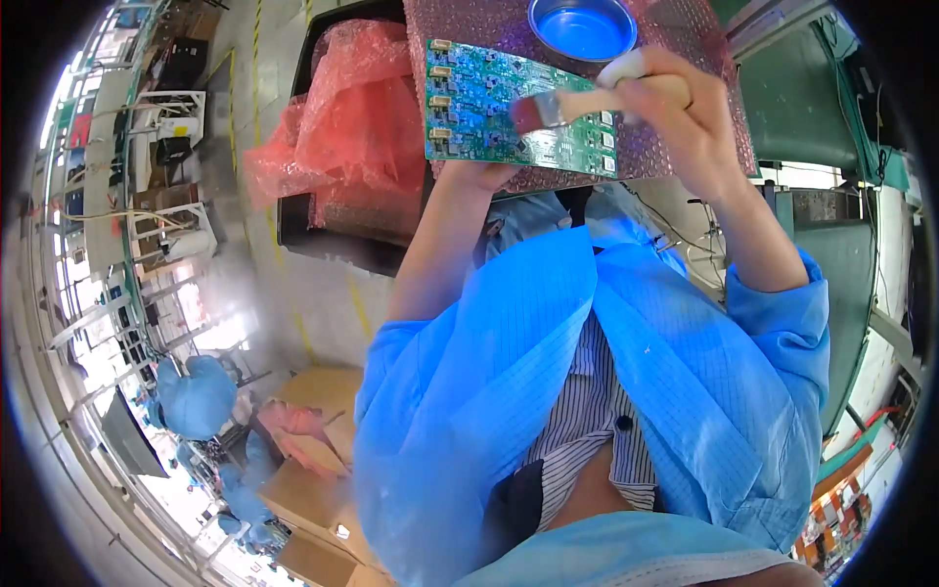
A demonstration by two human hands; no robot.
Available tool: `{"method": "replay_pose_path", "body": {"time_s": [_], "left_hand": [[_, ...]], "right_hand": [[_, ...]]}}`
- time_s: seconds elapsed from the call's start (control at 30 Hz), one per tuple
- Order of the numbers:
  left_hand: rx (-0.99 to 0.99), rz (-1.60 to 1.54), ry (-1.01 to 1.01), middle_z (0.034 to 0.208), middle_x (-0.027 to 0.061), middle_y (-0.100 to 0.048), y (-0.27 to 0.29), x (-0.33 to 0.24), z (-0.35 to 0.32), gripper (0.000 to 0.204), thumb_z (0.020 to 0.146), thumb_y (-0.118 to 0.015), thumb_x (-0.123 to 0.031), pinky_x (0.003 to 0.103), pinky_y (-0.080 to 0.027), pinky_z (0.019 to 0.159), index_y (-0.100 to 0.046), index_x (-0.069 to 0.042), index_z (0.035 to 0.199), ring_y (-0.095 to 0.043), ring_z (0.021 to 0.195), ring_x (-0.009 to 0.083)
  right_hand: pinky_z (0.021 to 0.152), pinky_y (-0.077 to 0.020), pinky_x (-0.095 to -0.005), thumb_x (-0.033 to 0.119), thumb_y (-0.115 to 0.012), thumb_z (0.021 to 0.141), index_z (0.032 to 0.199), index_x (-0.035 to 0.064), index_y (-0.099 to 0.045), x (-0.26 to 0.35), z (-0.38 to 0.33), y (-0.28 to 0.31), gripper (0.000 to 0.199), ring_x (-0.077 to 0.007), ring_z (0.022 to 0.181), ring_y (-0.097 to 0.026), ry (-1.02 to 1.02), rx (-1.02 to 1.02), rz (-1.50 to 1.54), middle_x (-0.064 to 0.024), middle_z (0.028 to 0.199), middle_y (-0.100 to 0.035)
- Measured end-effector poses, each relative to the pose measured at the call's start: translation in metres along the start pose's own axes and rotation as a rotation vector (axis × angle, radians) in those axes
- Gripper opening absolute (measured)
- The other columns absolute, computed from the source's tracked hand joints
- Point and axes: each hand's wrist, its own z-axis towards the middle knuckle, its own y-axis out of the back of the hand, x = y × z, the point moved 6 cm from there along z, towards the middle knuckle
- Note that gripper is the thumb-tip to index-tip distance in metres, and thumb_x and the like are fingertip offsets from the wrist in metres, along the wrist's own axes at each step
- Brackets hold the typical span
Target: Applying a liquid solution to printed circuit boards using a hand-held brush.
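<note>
A green circuit board [469, 112] with several pale connectors along its left and right edges is held up in front of me, over pink bubble wrap. My left hand [476, 174] grips it at the lower left edge, its fingers mostly hidden beneath the board. Closed around the wooden handle of a flat paintbrush [587, 104] is my right hand [690, 112], with a white cover on one fingertip. The reddish bristles lie over the middle of the board and appear to touch it. Just beyond the board stands a round dish [584, 29] that looks blue inside.
Bubble wrap [685, 161] covers the work surface under the board. At its left, a black tray [293, 220] holds crumpled pink bubble wrap [357, 117]. Green surfaces [797, 98] lie to the right. Cardboard boxes [323, 391] and people in blue are at the lower left.
</note>
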Motion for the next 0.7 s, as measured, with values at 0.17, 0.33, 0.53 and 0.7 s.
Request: {"method": "replay_pose_path", "body": {"time_s": [0.17, 0.33, 0.53, 0.7], "left_hand": [[0.054, -0.12, 0.026, 0.111, 0.0145, -0.051, 0.019, 0.002, -0.001, 0.044, 0.082, -0.047, -0.034, 0.041, -0.042, 0.086, -0.047, -0.001, 0.11, -0.05, 0.101, 0.0268], [-0.132, -0.028, -0.092, 0.103, 0.0116, -0.054, 0.001, -0.006, 0.003, 0.037, 0.087, -0.036, -0.035, 0.038, -0.048, 0.076, -0.049, -0.005, 0.105, -0.056, 0.09, 0.0245], [-0.133, 0.018, -0.103, 0.106, 0.0108, -0.053, 0.006, -0.003, 0.007, 0.042, 0.086, -0.035, -0.04, 0.039, -0.047, 0.079, -0.048, -0.007, 0.108, -0.054, 0.093, 0.0237], [-0.015, -0.015, -0.125, 0.112, 0.0096, -0.051, -0.015, -0.009, 0.011, 0.046, 0.086, -0.033, -0.043, 0.039, -0.044, 0.083, -0.046, -0.008, 0.113, -0.051, 0.098, 0.0248]], "right_hand": [[0.059, -0.0364, -0.0201, 0.012, -0.047, 0.08, 0.088, -0.0011, -0.056, 0.005, -0.004, -0.009, 0.018, -0.0054, 0.067, -0.045, -0.051, -0.067, 0.115, -0.0017, 0.075, -0.054], [0.059, -0.0364, -0.0193, 0.012, -0.048, 0.08, 0.088, -0.0008, -0.057, -0.001, -0.005, 0.014, 0.017, -0.0051, 0.066, -0.045, -0.074, -0.23, 0.172, -0.0017, 0.076, -0.054], [0.059, -0.0374, -0.0196, 0.012, -0.048, 0.08, 0.086, 0.0, -0.058, 0.0, -0.001, 0.003, 0.017, -0.0049, 0.065, -0.046, -0.008, -0.114, 0.058, -0.0015, 0.075, -0.055], [0.06, -0.0383, -0.0194, 0.01, -0.048, 0.08, 0.088, -0.0007, -0.058, 0.01, 0.003, 0.015, 0.017, -0.0052, 0.067, -0.047, 0.033, -0.176, 0.133, -0.0017, 0.078, -0.056]]}}
